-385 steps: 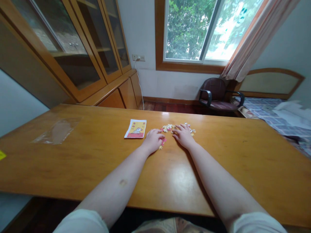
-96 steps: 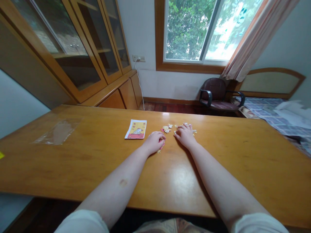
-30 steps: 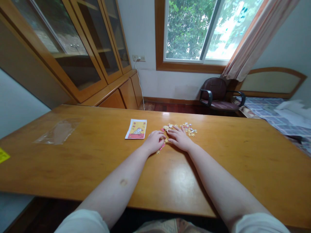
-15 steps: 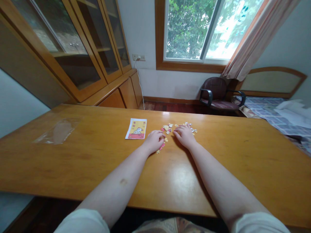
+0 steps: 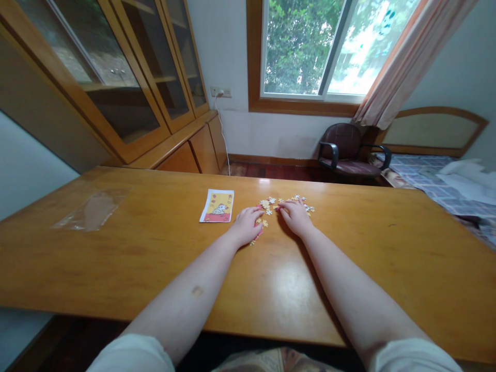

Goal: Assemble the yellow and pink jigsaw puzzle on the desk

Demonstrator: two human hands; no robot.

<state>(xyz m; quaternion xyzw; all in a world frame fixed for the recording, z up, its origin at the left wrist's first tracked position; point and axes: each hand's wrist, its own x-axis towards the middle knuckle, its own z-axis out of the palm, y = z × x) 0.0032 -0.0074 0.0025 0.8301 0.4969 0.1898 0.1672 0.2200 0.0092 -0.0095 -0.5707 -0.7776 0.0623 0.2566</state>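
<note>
Several small yellow, white and red puzzle pieces (image 5: 268, 204) lie scattered on the wooden table (image 5: 155, 253). My left hand (image 5: 246, 225) rests palm down on the table, fingers curled over a few joined pieces (image 5: 259, 231) at its right edge. My right hand (image 5: 295, 216) lies flat just right of it, fingertips among the loose pieces. A yellow and red picture card (image 5: 217, 205) with a white animal on it lies to the left of my left hand. Whether either hand pinches a piece is hidden by the fingers.
A clear plastic bag (image 5: 91, 209) lies at the table's far left. Glass-door wooden cabinets (image 5: 127, 77) line the left wall. A dark armchair (image 5: 349, 152) stands under the window, and a bed (image 5: 437, 186) fills the right side.
My right hand has drawn back from beside the left hand to the loose pieces on the right. My left hand has stayed on the joined pieces.
</note>
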